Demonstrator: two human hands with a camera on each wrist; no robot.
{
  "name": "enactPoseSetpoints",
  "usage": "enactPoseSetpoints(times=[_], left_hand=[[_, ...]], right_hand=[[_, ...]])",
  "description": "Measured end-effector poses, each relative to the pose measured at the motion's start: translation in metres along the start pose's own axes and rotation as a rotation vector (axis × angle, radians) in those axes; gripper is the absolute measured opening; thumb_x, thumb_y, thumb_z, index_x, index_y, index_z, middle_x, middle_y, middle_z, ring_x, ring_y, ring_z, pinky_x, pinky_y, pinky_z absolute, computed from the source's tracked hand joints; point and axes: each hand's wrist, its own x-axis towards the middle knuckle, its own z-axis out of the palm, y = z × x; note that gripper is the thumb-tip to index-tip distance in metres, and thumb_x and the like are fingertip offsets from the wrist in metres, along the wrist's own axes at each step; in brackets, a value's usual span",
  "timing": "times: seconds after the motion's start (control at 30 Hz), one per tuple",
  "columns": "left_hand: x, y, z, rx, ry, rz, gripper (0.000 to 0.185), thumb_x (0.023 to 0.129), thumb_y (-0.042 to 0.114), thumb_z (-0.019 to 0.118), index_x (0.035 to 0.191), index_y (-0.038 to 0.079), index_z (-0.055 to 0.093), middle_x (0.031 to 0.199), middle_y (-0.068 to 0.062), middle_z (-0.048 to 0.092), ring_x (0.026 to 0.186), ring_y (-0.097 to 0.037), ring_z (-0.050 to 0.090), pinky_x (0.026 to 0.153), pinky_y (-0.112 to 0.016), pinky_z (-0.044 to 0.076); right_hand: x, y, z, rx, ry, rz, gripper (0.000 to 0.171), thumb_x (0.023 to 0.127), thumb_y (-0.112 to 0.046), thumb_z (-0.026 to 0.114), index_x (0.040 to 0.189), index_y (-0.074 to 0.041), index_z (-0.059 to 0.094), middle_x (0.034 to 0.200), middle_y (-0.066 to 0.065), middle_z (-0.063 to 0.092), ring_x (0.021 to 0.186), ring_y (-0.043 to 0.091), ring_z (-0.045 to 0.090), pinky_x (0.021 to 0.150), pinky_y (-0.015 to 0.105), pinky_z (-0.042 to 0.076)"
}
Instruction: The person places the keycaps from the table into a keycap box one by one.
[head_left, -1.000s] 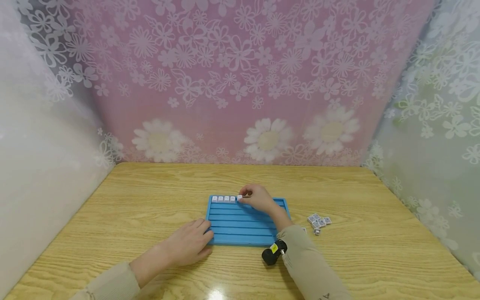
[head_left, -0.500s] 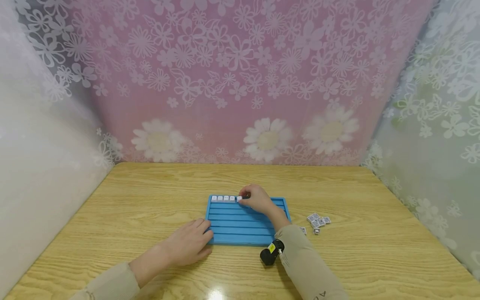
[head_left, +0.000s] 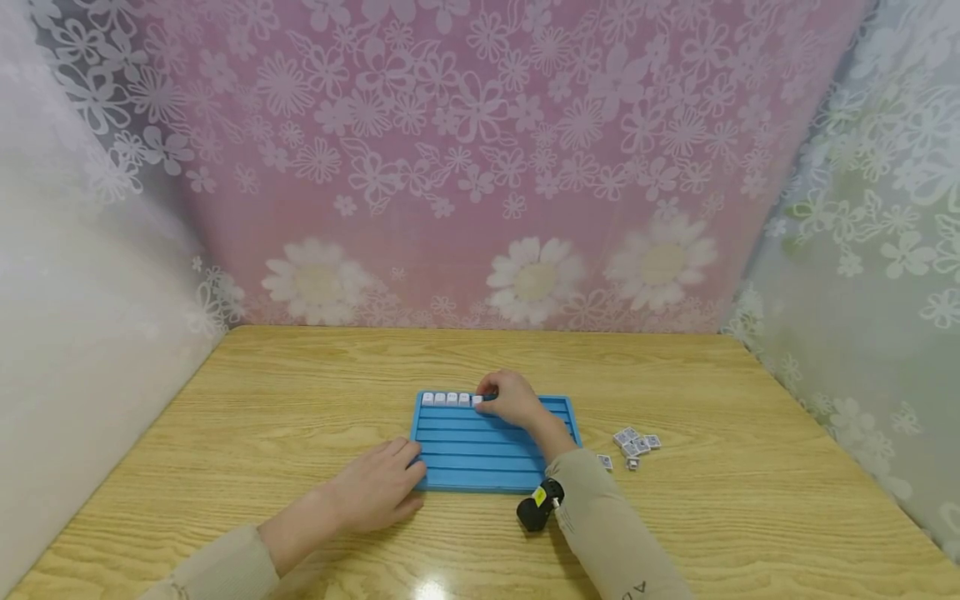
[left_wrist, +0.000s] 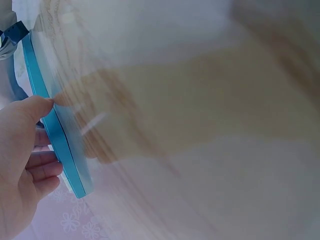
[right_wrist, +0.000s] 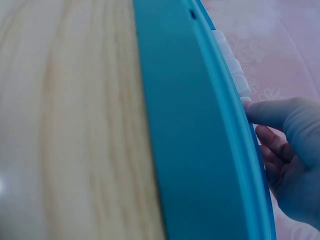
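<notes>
White keycap (head_left: 477, 401), right grip (head_left: 512, 400) pinching it, arm (head_left: 552, 437) above blue tray (head_left: 472, 462)

- Wood-grain table (head_left: 337, 358): 1
- Blue tray (head_left: 480, 484): 1
- White keycaps (head_left: 440, 400) from tray's far-left corner: 4
- Pinched keycap (head_left: 477, 402), same row: 1
- Loose keycaps off tray's right edge: 2 singles (head_left: 604, 462) (head_left: 632, 463), plus touching clump (head_left: 641, 445), 4 or more, exact count unclear
- Hands: 2, left hand (head_left: 375, 487), right hand (head_left: 513, 400)
- Black wrist device (head_left: 534, 514): 1

White keycaps (head_left: 452, 399): legends were too small to read.
Blue tray (head_left: 480, 478): near right corner was hidden.
Right sleeve (head_left: 615, 525): was cut off.
</notes>
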Motion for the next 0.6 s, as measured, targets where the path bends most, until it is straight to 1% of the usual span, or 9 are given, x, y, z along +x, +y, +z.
enactPoseSetpoints(times=[0.17,0.37,0.6], left_hand=[[-0.0003,0.0004,-0.0004,-0.002,-0.004,-0.003,0.031,0.090,0.037,0.057,0.098,0.007,0.058,0.105,-0.008,0.052,0.094,-0.020,0.048,0.086,-0.035,0.045],[-0.0007,0.0002,0.0008,-0.005,0.009,0.001,0.031,0.089,0.037,0.058,0.098,0.008,0.058,0.105,-0.008,0.052,0.095,-0.020,0.048,0.087,-0.035,0.045],[-0.0012,-0.0003,0.0021,-0.009,0.016,-0.005,0.031,0.089,0.037,0.059,0.098,0.008,0.058,0.106,-0.008,0.052,0.096,-0.021,0.049,0.086,-0.035,0.045]], right_hand=[[-0.0007,0.0005,-0.0010,0.028,-0.010,0.006,0.015,0.078,-0.013,0.075,0.087,-0.009,0.065,0.088,0.001,0.055,0.085,0.018,0.051,0.076,0.036,0.045],[-0.0014,0.0042,-0.0028,0.065,-0.030,-0.003,0.014,0.080,-0.015,0.073,0.090,-0.009,0.066,0.088,0.001,0.056,0.085,0.018,0.052,0.075,0.036,0.046],[-0.0004,0.0026,-0.0024,0.066,-0.017,-0.002,0.012,0.080,-0.014,0.072,0.089,-0.009,0.066,0.087,0.000,0.057,0.085,0.018,0.053,0.075,0.035,0.046]])
